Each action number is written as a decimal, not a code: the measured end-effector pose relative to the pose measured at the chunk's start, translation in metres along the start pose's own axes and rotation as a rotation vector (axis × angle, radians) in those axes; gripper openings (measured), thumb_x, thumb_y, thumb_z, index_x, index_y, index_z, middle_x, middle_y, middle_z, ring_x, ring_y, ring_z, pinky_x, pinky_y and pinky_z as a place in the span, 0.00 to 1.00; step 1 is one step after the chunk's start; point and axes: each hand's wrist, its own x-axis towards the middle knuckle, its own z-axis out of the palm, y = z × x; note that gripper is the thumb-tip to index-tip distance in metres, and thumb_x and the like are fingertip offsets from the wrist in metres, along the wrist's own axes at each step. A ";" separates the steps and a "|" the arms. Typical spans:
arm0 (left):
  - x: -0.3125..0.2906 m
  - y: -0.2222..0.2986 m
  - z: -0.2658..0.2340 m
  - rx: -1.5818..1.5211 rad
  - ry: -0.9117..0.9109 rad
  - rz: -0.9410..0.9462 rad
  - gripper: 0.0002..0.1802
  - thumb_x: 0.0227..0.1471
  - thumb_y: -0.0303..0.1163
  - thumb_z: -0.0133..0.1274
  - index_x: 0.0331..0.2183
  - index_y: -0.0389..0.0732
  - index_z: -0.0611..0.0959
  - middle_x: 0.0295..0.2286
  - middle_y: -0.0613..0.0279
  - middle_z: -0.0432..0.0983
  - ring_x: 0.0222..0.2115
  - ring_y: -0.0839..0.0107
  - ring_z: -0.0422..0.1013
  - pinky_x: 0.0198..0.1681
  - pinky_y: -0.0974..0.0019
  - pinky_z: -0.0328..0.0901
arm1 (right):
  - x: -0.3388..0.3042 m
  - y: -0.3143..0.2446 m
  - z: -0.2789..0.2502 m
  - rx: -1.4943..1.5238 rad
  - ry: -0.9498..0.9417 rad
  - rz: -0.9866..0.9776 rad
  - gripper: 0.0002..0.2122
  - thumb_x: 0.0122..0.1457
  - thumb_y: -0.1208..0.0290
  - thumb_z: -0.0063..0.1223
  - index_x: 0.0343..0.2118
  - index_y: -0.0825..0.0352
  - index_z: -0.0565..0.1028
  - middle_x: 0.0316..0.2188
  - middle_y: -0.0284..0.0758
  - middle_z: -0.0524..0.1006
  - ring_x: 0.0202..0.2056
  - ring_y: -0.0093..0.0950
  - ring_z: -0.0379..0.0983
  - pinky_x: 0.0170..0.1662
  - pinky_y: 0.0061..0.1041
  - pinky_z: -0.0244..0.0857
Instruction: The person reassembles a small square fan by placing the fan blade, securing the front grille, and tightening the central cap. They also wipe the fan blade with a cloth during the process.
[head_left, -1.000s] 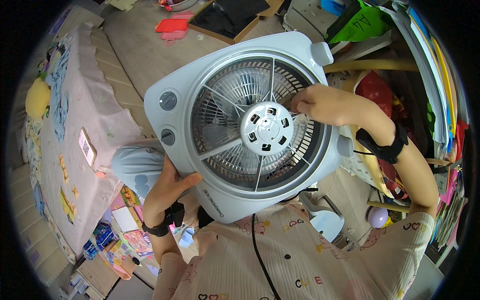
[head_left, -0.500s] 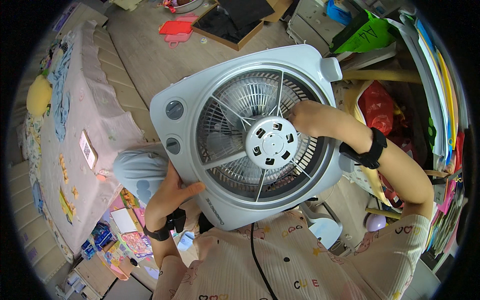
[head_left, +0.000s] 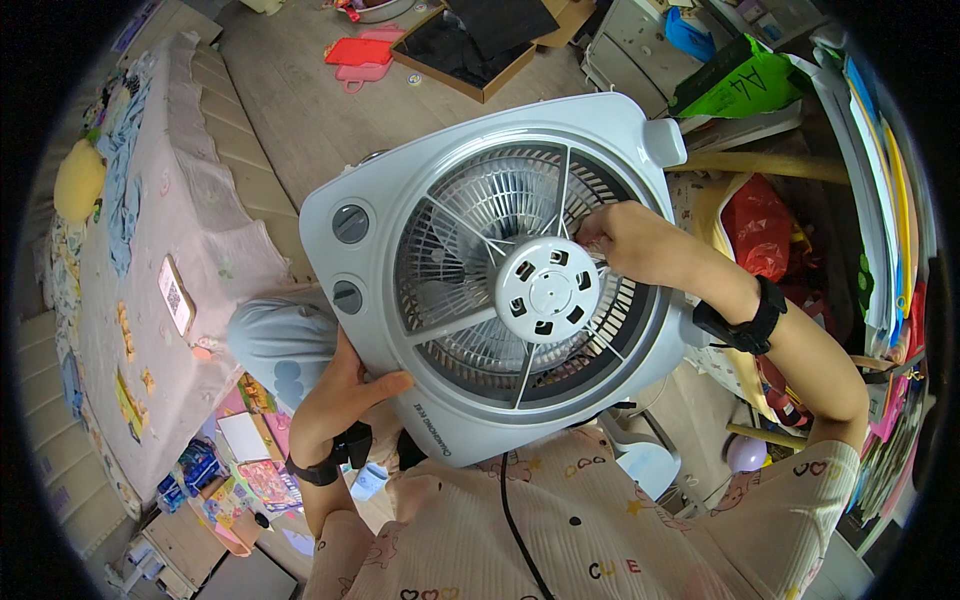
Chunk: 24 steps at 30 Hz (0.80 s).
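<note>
A pale grey box fan (head_left: 375, 330) with its front open lies tilted across my lap. Slim spokes run from its white slotted hub (head_left: 547, 290) to the round frame, and see-through blades (head_left: 470, 215) show behind them. Two dark knobs (head_left: 349, 224) sit on its left side. My left hand (head_left: 350, 390) grips the fan's lower left edge, thumb on the front face. Over the opening, just upper right of the hub, my right hand (head_left: 630, 240) has its fingers curled and pressed together by the spokes. Whatever is between those fingertips is hidden.
A bed with a pink cover (head_left: 190, 220) stands at the left, with a phone (head_left: 176, 295) on it. An open cardboard box (head_left: 490, 85) and red and pink items lie on the far floor. Folders (head_left: 870, 170) and a bag with red plastic (head_left: 752, 225) crowd the right.
My right hand has shifted slightly right, with its fingers showing more beside the hub. The blades behind the spokes appear turned. My left hand keeps its grip on the fan.
</note>
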 end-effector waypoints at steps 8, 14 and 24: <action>0.002 0.001 0.000 0.021 -0.009 -0.020 0.59 0.49 0.29 0.66 0.67 0.38 0.42 0.62 0.56 0.53 0.60 0.67 0.55 0.61 0.64 0.56 | 0.008 0.000 -0.003 0.038 0.047 -0.233 0.16 0.54 0.80 0.50 0.47 0.73 0.77 0.49 0.51 0.75 0.52 0.45 0.71 0.56 0.34 0.63; 0.002 0.003 0.001 -0.003 -0.012 -0.025 0.59 0.49 0.30 0.66 0.67 0.38 0.42 0.63 0.56 0.53 0.61 0.67 0.53 0.61 0.64 0.56 | 0.033 0.005 -0.005 0.024 -0.081 -0.387 0.26 0.51 0.85 0.48 0.56 0.68 0.72 0.60 0.42 0.69 0.68 0.38 0.53 0.71 0.36 0.42; -0.002 -0.001 0.004 -0.008 0.008 0.008 0.61 0.48 0.34 0.68 0.67 0.38 0.42 0.63 0.54 0.53 0.61 0.66 0.54 0.61 0.63 0.56 | 0.041 0.006 -0.013 0.156 -0.132 -0.452 0.27 0.47 0.93 0.47 0.52 0.68 0.77 0.59 0.38 0.72 0.70 0.35 0.46 0.72 0.38 0.39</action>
